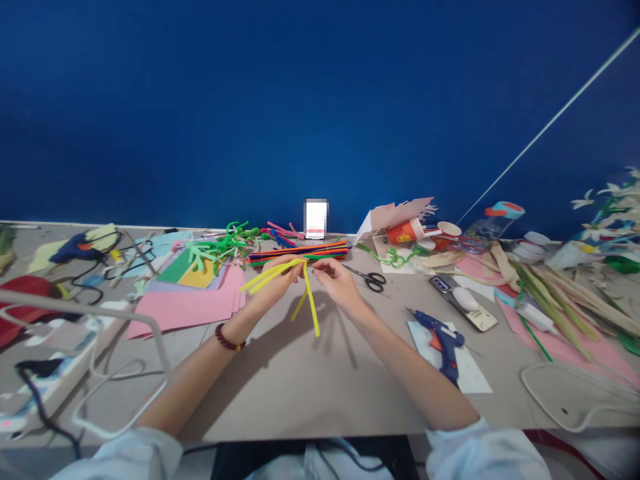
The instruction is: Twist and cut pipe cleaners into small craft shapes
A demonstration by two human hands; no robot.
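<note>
Yellow pipe cleaners (312, 303) are bent over at the top, several lengths fanning left across my left hand and two hanging down. My left hand (283, 283), with a dark red beaded bracelet on its wrist, is closed on them near the bend. Just right of the bend, my right hand (339, 280) has thumb and fingers drawn together; whether anything is between the fingertips I cannot make out. Behind both hands lies a bundle of orange, purple, red and blue pipe cleaners (300, 252). Black-handled scissors (374, 281) rest right of my right hand.
A blue glue gun (443, 340) lies on white paper at right, near a phone (465, 303). Pink paper sheets (185, 310) and green pipe-cleaner shapes (203, 257) are at left. Paper cups (405, 232) lie at the back. A power strip (65, 360) and cables occupy the left edge.
</note>
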